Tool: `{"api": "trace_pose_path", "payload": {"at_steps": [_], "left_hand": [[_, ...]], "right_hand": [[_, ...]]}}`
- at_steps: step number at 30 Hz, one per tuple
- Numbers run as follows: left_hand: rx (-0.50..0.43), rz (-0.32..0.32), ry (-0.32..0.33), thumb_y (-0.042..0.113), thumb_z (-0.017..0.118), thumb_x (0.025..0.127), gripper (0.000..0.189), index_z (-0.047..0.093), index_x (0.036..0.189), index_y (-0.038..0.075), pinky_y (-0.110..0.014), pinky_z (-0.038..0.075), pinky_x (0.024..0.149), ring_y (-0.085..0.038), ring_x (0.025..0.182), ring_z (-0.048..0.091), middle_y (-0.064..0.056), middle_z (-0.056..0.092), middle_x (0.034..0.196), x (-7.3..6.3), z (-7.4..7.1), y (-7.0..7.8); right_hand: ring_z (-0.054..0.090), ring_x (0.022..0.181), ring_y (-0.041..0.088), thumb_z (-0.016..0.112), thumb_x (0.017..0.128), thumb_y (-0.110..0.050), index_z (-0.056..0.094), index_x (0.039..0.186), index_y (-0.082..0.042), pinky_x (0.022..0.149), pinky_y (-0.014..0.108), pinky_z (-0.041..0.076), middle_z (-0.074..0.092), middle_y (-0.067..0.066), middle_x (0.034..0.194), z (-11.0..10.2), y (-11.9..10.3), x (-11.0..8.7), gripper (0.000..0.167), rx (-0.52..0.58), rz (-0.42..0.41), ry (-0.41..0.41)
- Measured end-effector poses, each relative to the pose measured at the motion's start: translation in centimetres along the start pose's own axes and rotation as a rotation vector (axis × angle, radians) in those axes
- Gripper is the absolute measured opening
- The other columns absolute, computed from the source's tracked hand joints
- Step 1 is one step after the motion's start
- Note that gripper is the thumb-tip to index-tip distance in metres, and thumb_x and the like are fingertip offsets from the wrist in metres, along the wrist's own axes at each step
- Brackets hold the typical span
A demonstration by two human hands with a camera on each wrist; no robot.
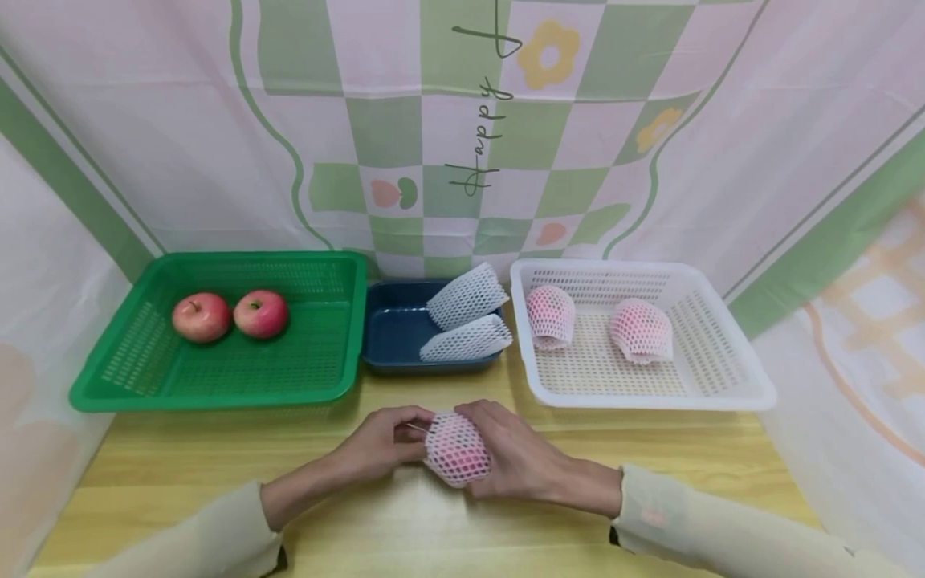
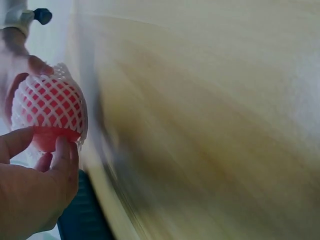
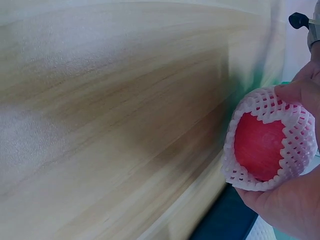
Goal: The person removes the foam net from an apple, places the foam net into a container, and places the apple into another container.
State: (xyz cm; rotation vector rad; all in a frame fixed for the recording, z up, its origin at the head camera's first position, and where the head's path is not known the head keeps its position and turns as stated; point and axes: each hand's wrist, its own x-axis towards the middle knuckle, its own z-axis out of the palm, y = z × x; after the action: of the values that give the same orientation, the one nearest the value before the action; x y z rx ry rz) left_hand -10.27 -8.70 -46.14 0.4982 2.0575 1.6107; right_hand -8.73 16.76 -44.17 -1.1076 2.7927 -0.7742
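Near the front of the table, an apple (image 3: 260, 145) sits in a white foam net sleeve (image 1: 457, 461), held between both hands. My right hand (image 1: 522, 456) grips the wrapped fruit from its right side, fingers over the top and thumb below. At the other side, my left hand (image 1: 379, 443) pinches the net's edge with thumb and fingers, close to the bare red skin. Through the sleeve's opening, a broad patch of bare apple shows in the right wrist view. A narrower red strip is uncovered beside the left fingertips in the left wrist view.
A green basket (image 1: 217, 401) with two bare apples (image 1: 202, 318) stands at the left. In the middle, a dark blue tray (image 1: 393, 321) holds two empty foam nets (image 1: 468, 339). On the right, a white basket (image 1: 650, 399) contains two netted apples (image 1: 640, 329). A patterned cloth hangs behind.
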Motion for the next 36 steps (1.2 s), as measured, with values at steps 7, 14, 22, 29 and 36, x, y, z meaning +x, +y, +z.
{"api": "trace_pose_path", "payload": {"at_steps": [7, 14, 22, 29, 36], "left_hand": [[-0.068, -0.015, -0.038, 0.002, 0.078, 0.092, 0.054, 0.058, 0.142, -0.006, -0.034, 0.058, 0.102, -0.040, 0.127, 0.065, -0.025, 0.064, 0.139, 0.0, 0.3, -0.3], [-0.119, -0.009, -0.054, -0.008, 0.077, 0.084, 0.070, 0.048, 0.149, -0.009, -0.031, 0.058, 0.101, -0.044, 0.130, 0.061, -0.029, 0.057, 0.144, 0.1, 0.9, -0.5], [-0.038, 0.018, -0.020, -0.007, 0.077, 0.077, 0.082, 0.046, 0.153, -0.006, -0.029, 0.059, 0.097, -0.039, 0.125, 0.065, -0.026, 0.057, 0.142, 0.1, 1.5, -0.5], [0.152, 0.057, 0.018, 0.000, 0.081, 0.073, 0.087, 0.048, 0.153, 0.002, -0.030, 0.050, 0.105, -0.026, 0.125, 0.062, -0.015, 0.062, 0.140, 0.3, 2.0, -0.3], [0.167, 0.053, 0.058, 0.000, 0.082, 0.070, 0.088, 0.050, 0.152, 0.004, -0.038, 0.048, 0.108, -0.023, 0.125, 0.061, -0.012, 0.064, 0.139, 0.3, 2.1, -0.5]], "right_hand": [[0.065, 0.116, 0.025, 0.097, 0.061, -0.023, 0.053, 0.143, 0.004, 0.099, 0.043, 0.059, 0.065, 0.014, 0.132, 0.1, 0.1, -0.1, 0.096, 0.014, 0.001, 0.013], [0.065, 0.116, 0.024, 0.098, 0.060, -0.025, 0.053, 0.144, 0.004, 0.100, 0.043, 0.059, 0.065, 0.012, 0.132, 0.2, 0.0, -0.1, 0.100, 0.029, 0.011, 0.030], [0.065, 0.116, 0.023, 0.099, 0.059, -0.022, 0.051, 0.145, 0.003, 0.101, 0.042, 0.058, 0.065, 0.012, 0.132, 0.3, -0.1, 0.1, 0.101, 0.057, 0.010, 0.049], [0.067, 0.113, 0.024, 0.099, 0.061, -0.020, 0.049, 0.146, 0.005, 0.099, 0.042, 0.060, 0.065, 0.013, 0.131, 0.5, -0.3, 0.2, 0.102, 0.100, 0.006, 0.056], [0.067, 0.114, 0.024, 0.100, 0.065, -0.024, 0.049, 0.147, 0.003, 0.099, 0.043, 0.059, 0.066, 0.013, 0.131, 0.7, -0.3, 0.3, 0.100, 0.117, -0.005, 0.060]]}}
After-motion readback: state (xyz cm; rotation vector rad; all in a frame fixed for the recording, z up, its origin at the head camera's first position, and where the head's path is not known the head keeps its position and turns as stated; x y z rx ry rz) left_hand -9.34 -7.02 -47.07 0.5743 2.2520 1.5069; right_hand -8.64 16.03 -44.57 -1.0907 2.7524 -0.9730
